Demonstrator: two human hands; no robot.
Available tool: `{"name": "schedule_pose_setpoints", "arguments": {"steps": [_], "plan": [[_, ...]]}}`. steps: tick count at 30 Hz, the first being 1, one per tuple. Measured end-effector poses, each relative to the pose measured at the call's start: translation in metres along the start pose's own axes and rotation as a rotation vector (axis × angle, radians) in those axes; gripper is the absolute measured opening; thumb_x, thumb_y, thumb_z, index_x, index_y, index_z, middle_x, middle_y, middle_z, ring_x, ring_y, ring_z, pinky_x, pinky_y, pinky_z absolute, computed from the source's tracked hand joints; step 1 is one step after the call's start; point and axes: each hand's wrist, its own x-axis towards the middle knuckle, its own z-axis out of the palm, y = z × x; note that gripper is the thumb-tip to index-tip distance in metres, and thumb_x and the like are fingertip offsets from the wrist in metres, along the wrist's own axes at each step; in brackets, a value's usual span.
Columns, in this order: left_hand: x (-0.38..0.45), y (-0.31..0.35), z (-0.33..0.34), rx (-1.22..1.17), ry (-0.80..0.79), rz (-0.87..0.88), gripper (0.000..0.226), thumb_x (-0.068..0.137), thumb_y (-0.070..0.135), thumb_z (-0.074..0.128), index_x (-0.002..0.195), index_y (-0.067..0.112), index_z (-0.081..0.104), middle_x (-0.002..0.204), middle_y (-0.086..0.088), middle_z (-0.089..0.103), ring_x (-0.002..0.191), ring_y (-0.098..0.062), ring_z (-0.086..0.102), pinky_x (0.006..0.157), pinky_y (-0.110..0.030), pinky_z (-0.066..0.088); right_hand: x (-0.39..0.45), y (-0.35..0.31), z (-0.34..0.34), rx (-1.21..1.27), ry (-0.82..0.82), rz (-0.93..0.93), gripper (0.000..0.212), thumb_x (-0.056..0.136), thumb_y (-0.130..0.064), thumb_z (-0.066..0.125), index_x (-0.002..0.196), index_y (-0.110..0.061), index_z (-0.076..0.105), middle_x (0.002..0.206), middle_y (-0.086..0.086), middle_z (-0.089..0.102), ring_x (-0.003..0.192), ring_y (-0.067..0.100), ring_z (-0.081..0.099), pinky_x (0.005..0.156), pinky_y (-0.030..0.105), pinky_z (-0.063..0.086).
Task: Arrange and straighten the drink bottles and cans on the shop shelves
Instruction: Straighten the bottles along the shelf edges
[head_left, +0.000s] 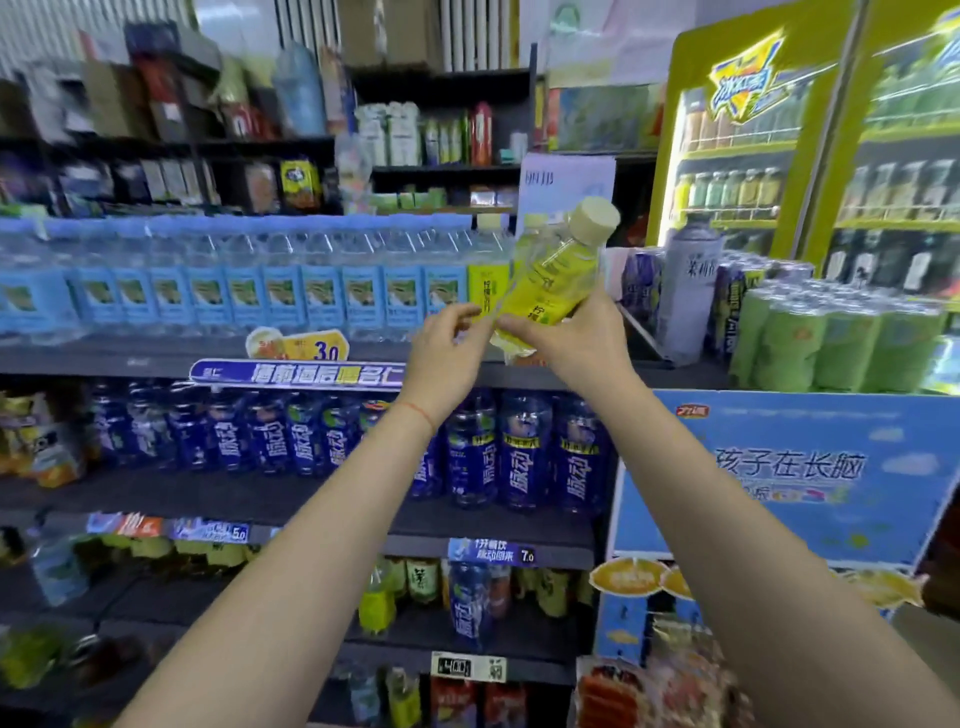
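My right hand (574, 340) grips a yellow lemon-drink bottle (558, 270) with a cream cap, tilted to the right above the top shelf's front edge (156, 358). My left hand (447, 348) has its fingers curled at the bottle's lower left; whether they pinch the bottle or its clear wrap I cannot tell. Another yellow bottle (488, 280) stands upright on the shelf just behind, at the right end of a row of blue-labelled water bottles (249, 291).
Dark blue drink bottles (478, 457) line the second shelf; mixed green and yellow bottles (410, 587) sit lower down. Green can packs (831, 343) and a tall white bottle (688, 296) stand on a blue display box (779, 483) at right. A lit drinks fridge (779, 130) is behind.
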Motion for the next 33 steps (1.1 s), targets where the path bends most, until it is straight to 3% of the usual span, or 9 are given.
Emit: {"name": "schedule_pose_setpoints", "arguments": {"steps": [1,3,8,13,19,23,26,30,33], "plan": [[0.011,-0.007,0.005,0.115,-0.012,-0.001,0.047,0.091,0.052,0.049,0.122,0.019,0.061,0.117,-0.003,0.063,0.11,-0.017,0.057,0.101,-0.035,0.045,0.013,0.0,-0.001,-0.026,0.005,0.003,0.104,0.052,-0.066,0.085,0.136,-0.017,0.049,0.107,-0.009,0.07,0.098,0.009,0.065,0.085,0.034,0.055],[0.026,-0.019,0.013,0.276,-0.067,-0.038,0.055,0.09,0.055,0.042,0.126,0.017,0.059,0.122,-0.008,0.063,0.116,-0.027,0.055,0.101,-0.046,0.044,0.036,0.001,0.0,-0.04,0.019,0.004,0.102,0.062,-0.049,0.088,0.143,-0.016,0.036,0.114,-0.002,0.067,0.104,0.018,0.063,0.089,0.04,0.053],[0.038,-0.042,0.014,0.576,-0.088,0.055,0.026,0.094,0.026,0.05,0.106,0.023,0.072,0.109,-0.002,0.071,0.111,-0.027,0.055,0.097,-0.04,0.042,0.081,0.014,0.005,-0.217,0.061,0.071,0.093,0.064,-0.045,0.088,0.137,-0.015,0.038,0.115,0.005,0.064,0.106,0.029,0.062,0.084,0.048,0.053],[0.055,-0.05,0.009,0.533,-0.051,0.019,0.02,0.087,0.027,0.053,0.073,0.034,0.067,0.089,0.008,0.069,0.097,-0.02,0.058,0.076,-0.035,0.048,0.113,0.027,0.014,-0.36,-0.082,0.187,0.102,0.065,-0.045,0.089,0.144,-0.013,0.032,0.131,0.008,0.058,0.119,0.031,0.056,0.086,0.038,0.048],[0.056,-0.051,0.016,0.562,0.055,0.024,0.017,0.086,0.029,0.054,0.071,0.028,0.061,0.083,0.011,0.061,0.088,-0.015,0.051,0.065,-0.029,0.033,0.134,0.046,0.038,-0.406,-0.238,0.319,0.117,0.058,-0.043,0.093,0.148,-0.009,0.025,0.13,0.016,0.057,0.11,0.035,0.062,0.087,0.05,0.056],[0.056,-0.055,0.017,0.584,0.071,0.046,0.016,0.086,0.03,0.053,0.072,0.028,0.061,0.082,0.011,0.061,0.087,-0.015,0.051,0.065,-0.029,0.036,0.138,0.05,0.041,-0.394,-0.247,0.35,0.101,0.072,-0.037,0.086,0.145,-0.004,0.025,0.133,0.016,0.051,0.097,0.032,0.061,0.066,0.042,0.059],[0.056,-0.056,0.018,0.596,0.078,0.065,0.017,0.087,0.03,0.053,0.071,0.029,0.058,0.079,0.013,0.057,0.086,-0.014,0.05,0.066,-0.029,0.037,0.141,0.055,0.043,-0.501,-0.252,0.328,0.092,0.078,-0.039,0.081,0.143,-0.002,0.027,0.136,0.018,0.047,0.086,0.026,0.055,0.046,0.03,0.042],[0.055,-0.054,0.018,0.61,0.081,0.081,0.018,0.087,0.029,0.052,0.07,0.03,0.055,0.076,0.013,0.054,0.085,-0.015,0.049,0.066,-0.029,0.038,0.142,0.055,0.046,-0.503,-0.235,0.338,0.092,0.078,-0.042,0.081,0.14,0.0,0.028,0.134,0.02,0.049,0.095,0.032,0.065,0.063,0.038,0.053],[0.054,-0.052,0.018,0.613,0.091,0.07,0.017,0.087,0.028,0.052,0.07,0.029,0.056,0.077,0.013,0.055,0.086,-0.015,0.049,0.066,-0.029,0.038,0.135,0.048,0.043,-0.537,-0.233,0.357,0.093,0.08,-0.043,0.079,0.142,0.001,0.025,0.137,0.022,0.045,0.091,0.029,0.059,0.069,0.036,0.048]]}}
